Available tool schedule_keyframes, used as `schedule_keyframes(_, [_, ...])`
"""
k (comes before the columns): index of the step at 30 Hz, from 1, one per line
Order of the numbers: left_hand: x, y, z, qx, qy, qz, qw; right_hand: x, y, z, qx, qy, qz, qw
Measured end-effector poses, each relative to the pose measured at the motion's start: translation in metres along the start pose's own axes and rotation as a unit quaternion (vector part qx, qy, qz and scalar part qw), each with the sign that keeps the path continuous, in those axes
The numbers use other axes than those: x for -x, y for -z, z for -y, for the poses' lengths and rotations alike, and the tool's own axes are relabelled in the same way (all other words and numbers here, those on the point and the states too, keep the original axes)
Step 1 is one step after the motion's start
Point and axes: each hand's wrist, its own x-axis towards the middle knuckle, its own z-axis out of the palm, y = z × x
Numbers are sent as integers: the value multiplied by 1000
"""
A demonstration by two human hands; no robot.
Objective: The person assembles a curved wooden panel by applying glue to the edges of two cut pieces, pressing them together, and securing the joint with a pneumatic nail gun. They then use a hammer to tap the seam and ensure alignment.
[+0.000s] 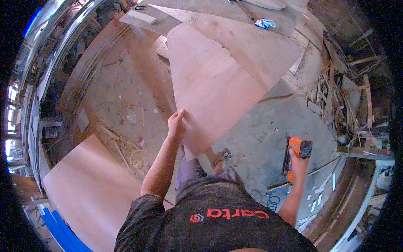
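My left hand [176, 125] grips the near left edge of a thin, pale plywood sheet [214, 80], thumb on top and the other fingers hidden beneath. The sheet stretches away from me, its near corner by my legs, and its far part overlaps a larger board [256, 42]. Out to the right, apart from the sheet, my right hand [299, 163] is wrapped round the handle of an orange and black nail gun [296, 146]. The tool's long black side points away from my body.
Another plywood sheet [92, 185] lies at lower left beside blue strips [63, 233]. A coiled blue hose [275, 198] rests below the nail gun. Scrap wood [325, 94] is piled at right. A yellowish cord [119, 115] and debris lie on the floor at left.
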Motion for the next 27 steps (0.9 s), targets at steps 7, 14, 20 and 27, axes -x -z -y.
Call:
schedule_keyframes(7, [-17,23,3,-50,77,86,992,14,-10,-9,83,88,-122,985])
schedule_keyframes(14, [-23,125,-57,-166,103,172,965,70,-30,73,44,50,-159,985])
schedule_keyframes(20, [-28,321,-61,-194,143,-22,970,97,-111,179,61,134,-95,985])
schedule_keyframes(27, [-40,432,-39,-501,101,-128,850,111,-368,329,52,362,148,919])
